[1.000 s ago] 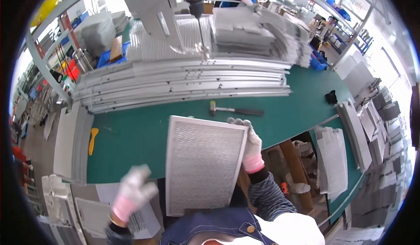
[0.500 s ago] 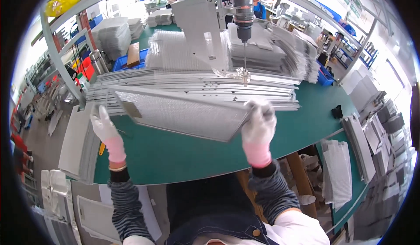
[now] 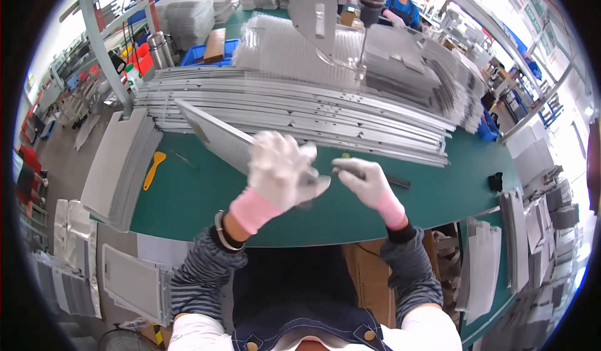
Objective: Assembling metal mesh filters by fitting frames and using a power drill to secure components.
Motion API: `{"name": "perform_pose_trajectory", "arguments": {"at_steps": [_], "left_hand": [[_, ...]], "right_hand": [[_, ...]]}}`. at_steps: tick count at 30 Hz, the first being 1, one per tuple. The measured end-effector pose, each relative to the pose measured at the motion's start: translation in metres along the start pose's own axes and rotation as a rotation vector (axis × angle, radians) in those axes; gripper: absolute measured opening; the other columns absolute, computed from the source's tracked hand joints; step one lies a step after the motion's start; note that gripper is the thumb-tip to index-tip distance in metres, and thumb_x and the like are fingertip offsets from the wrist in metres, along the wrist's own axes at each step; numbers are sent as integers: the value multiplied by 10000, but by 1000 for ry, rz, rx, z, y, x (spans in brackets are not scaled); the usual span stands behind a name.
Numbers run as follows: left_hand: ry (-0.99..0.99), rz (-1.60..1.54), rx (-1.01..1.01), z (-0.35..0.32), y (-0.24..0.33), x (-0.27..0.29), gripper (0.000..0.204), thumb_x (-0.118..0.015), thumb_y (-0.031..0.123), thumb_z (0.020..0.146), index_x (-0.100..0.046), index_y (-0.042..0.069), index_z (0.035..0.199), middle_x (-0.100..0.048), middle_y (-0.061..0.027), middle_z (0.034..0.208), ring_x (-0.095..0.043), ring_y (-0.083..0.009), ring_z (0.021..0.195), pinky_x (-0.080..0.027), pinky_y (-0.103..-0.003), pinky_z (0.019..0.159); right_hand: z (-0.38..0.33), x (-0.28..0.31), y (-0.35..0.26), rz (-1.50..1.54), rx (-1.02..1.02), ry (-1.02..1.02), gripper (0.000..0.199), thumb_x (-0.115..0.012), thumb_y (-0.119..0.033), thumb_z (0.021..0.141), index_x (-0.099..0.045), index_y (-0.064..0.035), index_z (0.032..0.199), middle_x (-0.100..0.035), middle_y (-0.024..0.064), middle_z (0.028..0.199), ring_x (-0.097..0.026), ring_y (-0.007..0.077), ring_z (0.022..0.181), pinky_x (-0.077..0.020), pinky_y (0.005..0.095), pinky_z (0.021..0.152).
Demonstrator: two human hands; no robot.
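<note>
My left hand [image 3: 278,172], in a white glove with a pink cuff, is before me over the green table. Its thumb points right, but its fingers are smeared by motion. Behind it a thin grey mesh panel [image 3: 219,137] stands tilted, one end hidden by this hand; whether the hand grips it cannot be made out. My right hand [image 3: 368,187], gloved alike, is just to the right with thumb and fingertips pinched together. What lies in the pinch is too small to name. A dark thin strip [image 3: 399,182] shows right beside that hand.
Long metal strips [image 3: 300,116] lie stacked across the table's [image 3: 181,210] far side. A panel stack [image 3: 119,163] and an orange scraper [image 3: 153,170] are at the left. An electric driver [image 3: 374,3] hangs ahead, and a co-worker [image 3: 404,6] stands beyond.
The panel has swung from broadside to nearly edge-on. My right hand has let go of its right end and come lower; my left hand has moved right, in front of it.
</note>
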State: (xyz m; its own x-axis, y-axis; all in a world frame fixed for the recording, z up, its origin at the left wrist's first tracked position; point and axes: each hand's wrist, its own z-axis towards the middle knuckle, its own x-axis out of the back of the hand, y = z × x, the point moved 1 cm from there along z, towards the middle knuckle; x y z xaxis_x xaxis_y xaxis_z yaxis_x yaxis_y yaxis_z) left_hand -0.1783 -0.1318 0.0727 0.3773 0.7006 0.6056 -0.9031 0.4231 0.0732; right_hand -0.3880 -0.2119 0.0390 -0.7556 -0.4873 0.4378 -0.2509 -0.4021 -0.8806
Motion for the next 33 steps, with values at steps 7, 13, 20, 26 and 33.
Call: {"name": "perform_pose_trajectory", "arguments": {"at_steps": [7, 13, 20, 26, 33], "left_hand": [[78, 40, -11, -12, 8, -3, 527, -814, 383, 602, -638, 118, 1022, -483, -57, 847, -449, -269, 875, -351, -466, 895], [227, -19, 14, -16, -2, -22, 378, -775, 372, 641, -549, 128, 819, -475, -58, 768, -482, -265, 783, -354, -440, 806], [262, -52, 8, -16, -15, -53, 305, -752, 299, 622, -559, 143, 798, -462, -42, 764, -469, -258, 784, -330, -436, 807], [305, -56, -9, -12, -10, -54, 287, -741, 302, 633, -558, 138, 783, -449, -47, 751, -455, -262, 768, -324, -435, 798], [313, -40, -17, -12, -12, -60, 302, -736, 295, 624, -536, 130, 778, -441, -52, 756, -454, -272, 776, -328, -434, 798]], "right_hand": [[31, -3, 128, -1108, -210, 40, 118, -620, -113, 815, -636, -53, 915, -643, 148, 940, -620, 342, 922, -501, 436, 802], [27, 3, 162, -980, 117, 233, 102, -598, -70, 822, -612, -70, 923, -619, 110, 952, -594, 350, 897, -487, 458, 769], [26, 35, -39, -388, 21, -65, 265, -503, -84, 942, -651, -79, 1163, -567, 56, 747, -487, 91, 624, -434, 264, 594], [30, 36, -95, -115, 438, 191, 157, -543, -92, 928, -657, -71, 1034, -565, 74, 695, -532, 109, 598, -449, 275, 550], [34, 27, -110, -332, 556, -139, 223, -500, -21, 885, -620, -29, 1074, -663, 128, 910, -663, 249, 774, -526, 346, 662]]}}
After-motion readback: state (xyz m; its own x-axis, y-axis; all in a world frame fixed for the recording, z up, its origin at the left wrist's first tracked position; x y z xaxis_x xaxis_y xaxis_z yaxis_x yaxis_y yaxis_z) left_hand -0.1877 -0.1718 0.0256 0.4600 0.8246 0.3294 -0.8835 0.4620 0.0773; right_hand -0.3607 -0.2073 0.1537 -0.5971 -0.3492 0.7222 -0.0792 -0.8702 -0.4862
